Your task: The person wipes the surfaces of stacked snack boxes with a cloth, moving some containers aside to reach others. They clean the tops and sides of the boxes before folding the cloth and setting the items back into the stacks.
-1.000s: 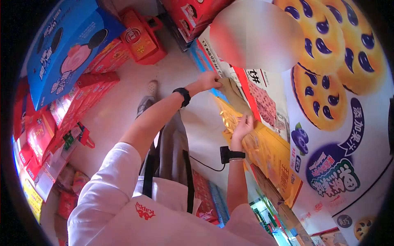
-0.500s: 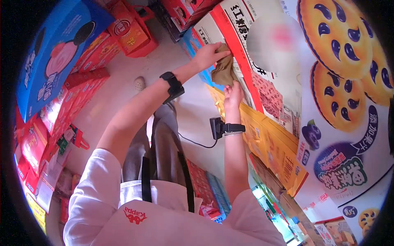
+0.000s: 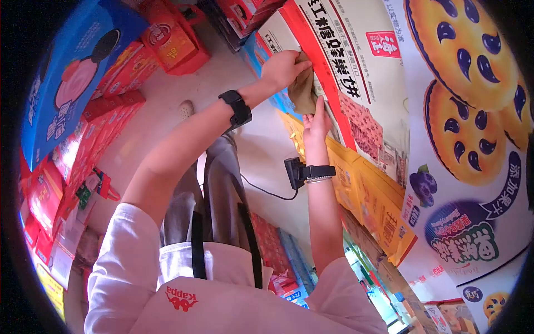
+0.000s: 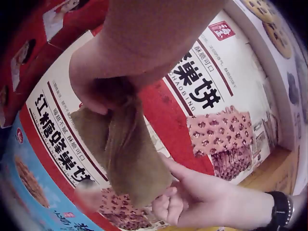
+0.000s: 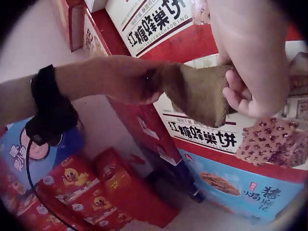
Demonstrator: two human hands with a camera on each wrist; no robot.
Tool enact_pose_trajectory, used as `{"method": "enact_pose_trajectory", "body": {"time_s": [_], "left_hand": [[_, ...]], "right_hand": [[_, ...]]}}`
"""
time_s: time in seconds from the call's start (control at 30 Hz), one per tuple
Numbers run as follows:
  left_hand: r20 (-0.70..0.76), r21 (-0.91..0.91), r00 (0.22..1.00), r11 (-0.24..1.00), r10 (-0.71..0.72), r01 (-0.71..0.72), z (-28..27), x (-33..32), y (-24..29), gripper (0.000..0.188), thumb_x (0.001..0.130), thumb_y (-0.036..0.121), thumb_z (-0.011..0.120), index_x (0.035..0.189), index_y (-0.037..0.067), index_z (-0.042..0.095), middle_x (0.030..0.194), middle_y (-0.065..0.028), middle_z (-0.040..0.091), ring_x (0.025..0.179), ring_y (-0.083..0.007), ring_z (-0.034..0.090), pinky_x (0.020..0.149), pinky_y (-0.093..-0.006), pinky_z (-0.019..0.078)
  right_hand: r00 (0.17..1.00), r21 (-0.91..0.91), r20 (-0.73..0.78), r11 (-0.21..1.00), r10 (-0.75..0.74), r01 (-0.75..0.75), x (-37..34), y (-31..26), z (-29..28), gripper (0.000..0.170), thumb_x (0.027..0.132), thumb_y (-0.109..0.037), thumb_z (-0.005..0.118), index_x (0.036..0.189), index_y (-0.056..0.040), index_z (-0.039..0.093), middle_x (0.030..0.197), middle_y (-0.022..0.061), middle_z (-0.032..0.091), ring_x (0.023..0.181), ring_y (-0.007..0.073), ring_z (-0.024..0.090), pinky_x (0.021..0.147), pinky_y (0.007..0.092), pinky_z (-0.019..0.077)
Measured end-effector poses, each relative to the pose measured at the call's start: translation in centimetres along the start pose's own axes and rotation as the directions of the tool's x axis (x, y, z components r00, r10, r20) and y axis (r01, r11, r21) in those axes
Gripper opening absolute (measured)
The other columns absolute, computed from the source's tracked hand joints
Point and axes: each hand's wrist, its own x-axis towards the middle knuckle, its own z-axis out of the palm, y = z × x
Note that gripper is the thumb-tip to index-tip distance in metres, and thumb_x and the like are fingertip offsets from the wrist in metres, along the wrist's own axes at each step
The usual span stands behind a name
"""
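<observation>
An olive-brown cloth (image 3: pixel 303 92) is stretched between both hands, close against stacked white-and-red biscuit boxes (image 3: pixel 334 61). My left hand (image 3: pixel 281 71) grips its far end, where the fabric bunches into folds beneath the fingers. Lower down, my right hand (image 3: pixel 317 123) pinches the near edge between thumb and fingers. In the left wrist view the cloth (image 4: pixel 134 159) hangs in creases over the printed front of a box. From the right wrist view, curled right fingers (image 5: pixel 236 91) hold the cloth's edge.
A yellow carton (image 3: pixel 367 195) lies nearer along the stack, beside a large white carton with printed blueberry biscuits (image 3: pixel 467 128). Across the aisle stand a blue box (image 3: pixel 72 78) and several red gift boxes (image 3: pixel 172 36). A cable (image 3: pixel 267 195) hangs from the right wrist camera.
Both hands have moved with the cloth away from the yellow carton to the white-and-red boxes. They are closer together, and the cloth is more bunched.
</observation>
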Motion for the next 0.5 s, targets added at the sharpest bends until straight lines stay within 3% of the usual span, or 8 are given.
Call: {"method": "enact_pose_trajectory", "body": {"time_s": [0.13, 0.23, 0.33, 0.43, 0.5], "left_hand": [[-0.029, 0.075, 0.999, 0.997, 0.028, -0.026, 1.9, 1.3, -0.7, 0.045, 0.078, 0.045, 0.056, 0.083, 0.001, 0.062, 0.078, -0.0194, 0.061, 0.077, -0.0355, 0.059, 0.067, -0.0423, 0.046], [-0.025, 0.069, 0.999, 0.997, -0.033, 0.034, 2.1, 1.5, -0.7, 0.045, 0.079, 0.045, 0.055, 0.083, 0.0, 0.063, 0.081, -0.0203, 0.062, 0.077, -0.0362, 0.059, 0.068, -0.0423, 0.0462], [0.034, -0.062, 0.999, 0.998, -0.017, 0.019, 1.9, 1.1, -1.7, 0.044, 0.08, 0.043, 0.055, 0.087, 0.0, 0.061, 0.082, -0.0212, 0.061, 0.078, -0.0363, 0.06, 0.069, -0.0419, 0.0463], [-0.074, -0.166, 0.996, 0.984, 0.051, -0.063, 2.5, 0.0, -2.5, 0.042, 0.081, 0.04, 0.055, 0.092, -0.001, 0.059, 0.083, -0.0214, 0.061, 0.078, -0.0358, 0.06, 0.069, -0.0414, 0.0464], [-0.049, -0.24, 0.999, 0.971, -0.007, -0.005, 3.8, -0.7, -4.8, 0.038, 0.081, 0.034, 0.056, 0.094, -0.001, 0.057, 0.082, -0.0212, 0.061, 0.079, -0.0353, 0.06, 0.069, -0.0413, 0.0464]], "right_hand": [[1.0, -0.012, 0.004, 1.0, -0.02, 0.02, 0.5, 0.4, -0.1, 0.03, 0.078, -0.035, 0.068, 0.093, -0.0122, 0.056, 0.079, -0.0026, 0.056, 0.065, 0.0081, 0.047, 0.059, 0.0234, 0.0389], [0.999, 0.02, 0.035, 1.0, 0.011, -0.012, 0.4, 0.4, -0.3, 0.027, 0.078, -0.033, 0.068, 0.091, -0.0132, 0.056, 0.076, -0.0024, 0.055, 0.064, 0.0082, 0.047, 0.058, 0.0229, 0.0386], [0.995, 0.062, 0.088, 0.996, 0.054, -0.059, 0.7, 0.5, -0.8, 0.023, 0.078, -0.03, 0.068, 0.09, -0.0156, 0.054, 0.074, -0.0035, 0.05, 0.064, 0.0085, 0.043, 0.058, 0.0229, 0.0369], [0.989, 0.071, 0.129, 0.994, 0.075, -0.084, 1.7, 1.6, -1.9, 0.024, 0.078, -0.027, 0.068, 0.092, -0.0165, 0.052, 0.078, -0.0032, 0.047, 0.067, 0.0098, 0.043, 0.06, 0.0234, 0.0379], [0.985, 0.15, 0.044, 0.974, 0.166, -0.171, 2.9, 2.7, -2.8, 0.025, 0.081, -0.026, 0.064, 0.097, -0.0148, 0.049, 0.084, -0.0009, 0.046, 0.07, 0.0112, 0.045, 0.064, 0.0242, 0.0416]]}}
